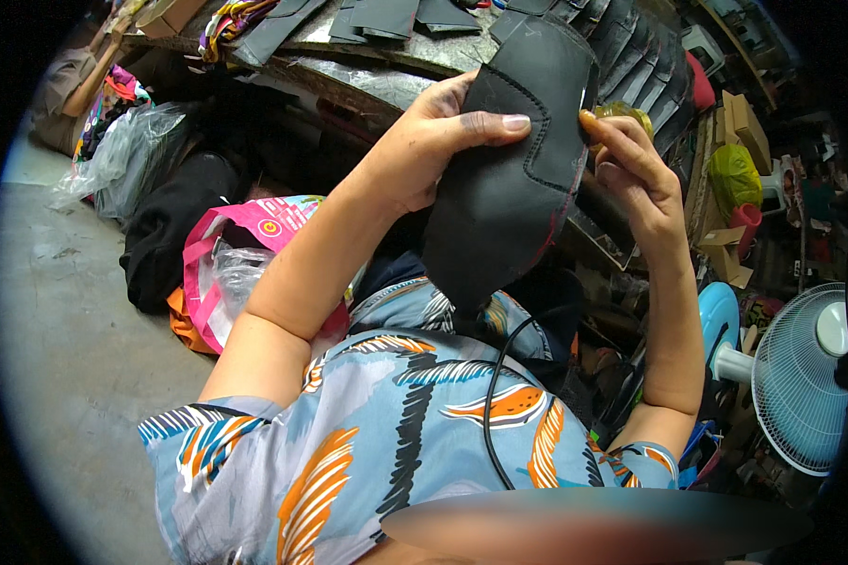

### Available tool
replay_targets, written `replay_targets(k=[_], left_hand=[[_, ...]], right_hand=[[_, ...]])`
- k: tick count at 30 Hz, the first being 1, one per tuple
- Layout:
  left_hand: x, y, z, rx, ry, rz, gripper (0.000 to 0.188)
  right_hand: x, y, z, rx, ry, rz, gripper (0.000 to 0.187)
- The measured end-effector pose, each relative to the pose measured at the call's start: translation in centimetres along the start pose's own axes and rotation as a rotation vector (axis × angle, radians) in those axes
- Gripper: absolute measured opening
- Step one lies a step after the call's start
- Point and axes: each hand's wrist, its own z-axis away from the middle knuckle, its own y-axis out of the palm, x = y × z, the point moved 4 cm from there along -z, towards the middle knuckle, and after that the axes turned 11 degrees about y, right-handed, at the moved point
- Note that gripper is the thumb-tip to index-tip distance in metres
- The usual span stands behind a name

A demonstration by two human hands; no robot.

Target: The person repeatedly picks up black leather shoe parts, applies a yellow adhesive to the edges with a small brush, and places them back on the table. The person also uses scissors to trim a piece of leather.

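Head view: left hand [428,139] clamps black panel [499,212], right hand [643,174] at its edge, grip unclear.

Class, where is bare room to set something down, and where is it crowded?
Bare grey floor lies left of the pink bag and black bundle. Crowded: the workbench, strewn with black pieces, and right side around the fan.

- Left arm [334,226]: bent at the elbow, angled up and inward;
- Left hand [419,141]: gripping, thumb [490,128] extended rightward;
- Right arm [674,320]: bent, raised steeply;
- Right hand [645,184]: fingers curled, forefinger [609,135] directed leftward.
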Motion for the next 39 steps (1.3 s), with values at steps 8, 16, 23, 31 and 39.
replay_targets(k=[8, 16, 23, 31, 39], left_hand=[[0.6, -0.9, -0.9, -0.072, 0.002, 0.052, 0.034], [1.7, -1.9, -2.1, -0.270, -0.075, 0.205, 0.032], [1.0, 1.1, -0.7, -0.050, 0.078, -0.119, 0.060], [0.3, 0.8, -0.6, -0.019, 0.051, -0.082, 0.049], [0.5, 0.1, -0.9, -0.036, 0.090, -0.008, 0.044]], right_hand=[[1.7, 1.6, 0.8, -0.014, -0.197, 0.433, 0.049], [1.8, 2.4, 0.4, -0.051, 0.139, -0.286, 0.033], [1.1, 1.2, -0.7, -0.330, 0.204, -0.256, 0.036], [0.7, 0.1, -1.5, -0.173, 0.063, -0.006, 0.047], [1.9, 1.0, -0.5, -0.071, -0.214, 0.203, 0.063]])
